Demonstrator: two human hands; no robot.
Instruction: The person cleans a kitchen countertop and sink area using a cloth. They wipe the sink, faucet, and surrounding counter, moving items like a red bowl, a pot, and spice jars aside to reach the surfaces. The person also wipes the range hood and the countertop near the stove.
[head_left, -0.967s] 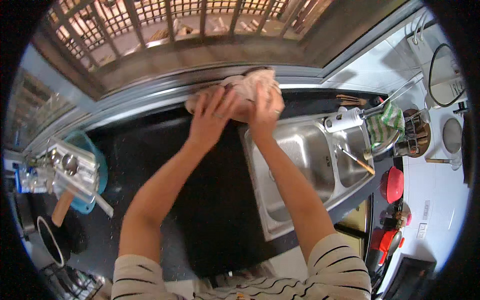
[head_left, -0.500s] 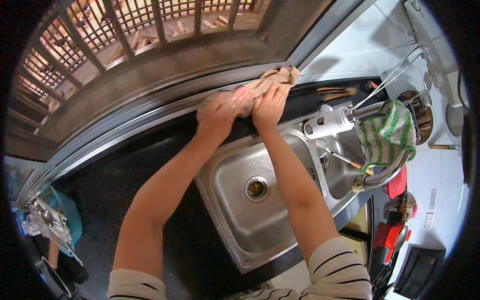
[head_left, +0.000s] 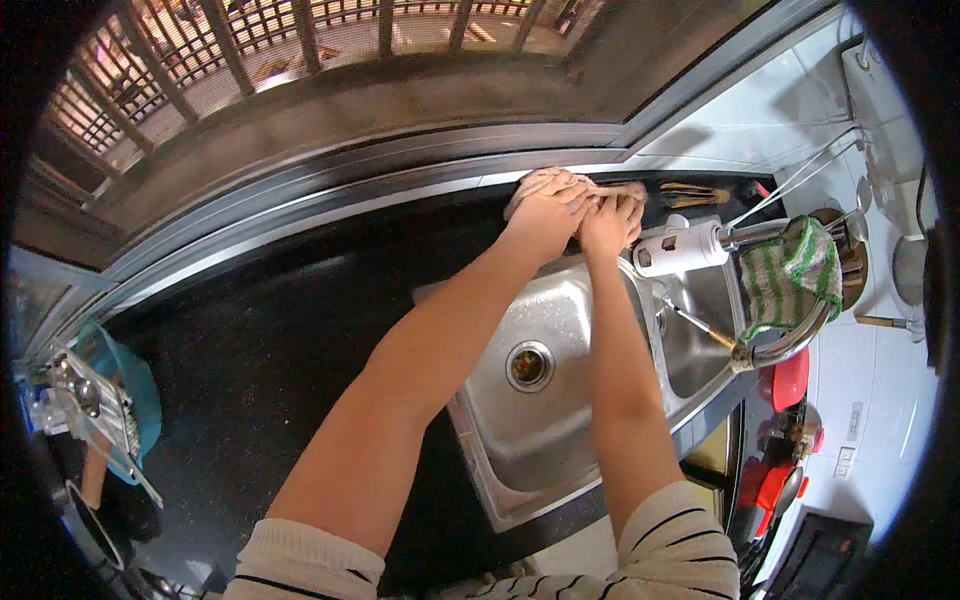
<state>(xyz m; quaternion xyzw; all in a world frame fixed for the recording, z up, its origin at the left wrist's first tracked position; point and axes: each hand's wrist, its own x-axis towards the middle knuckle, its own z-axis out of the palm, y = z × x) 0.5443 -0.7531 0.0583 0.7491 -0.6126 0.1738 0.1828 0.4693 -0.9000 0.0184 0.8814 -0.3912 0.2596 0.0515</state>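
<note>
Both my arms reach over the steel double sink (head_left: 500,420) to the far strip of black counter below the window. A crumpled beige cloth (head_left: 543,181) is bunched there beside the window's lower frame. My left hand (head_left: 547,222) grips the cloth, its fingers partly buried in the folds. Close against it, my right hand (head_left: 608,228) is closed on the cloth's right part, fingers bent over it. The fingertips of both hands are partly hidden by the fabric.
Right of my hands stand a white tap filter (head_left: 680,250) and a curved metal tap (head_left: 790,345) draped with a green-striped cloth (head_left: 790,275). A brush (head_left: 700,325) lies across the small basin. Behind are brown sticks (head_left: 693,194). A blue basin (head_left: 145,400) holds utensils at left.
Both hands have come off the window's sill frame and moved right, down to the counter strip behind the sink, taking the beige cloth along. The view has shifted slightly.
</note>
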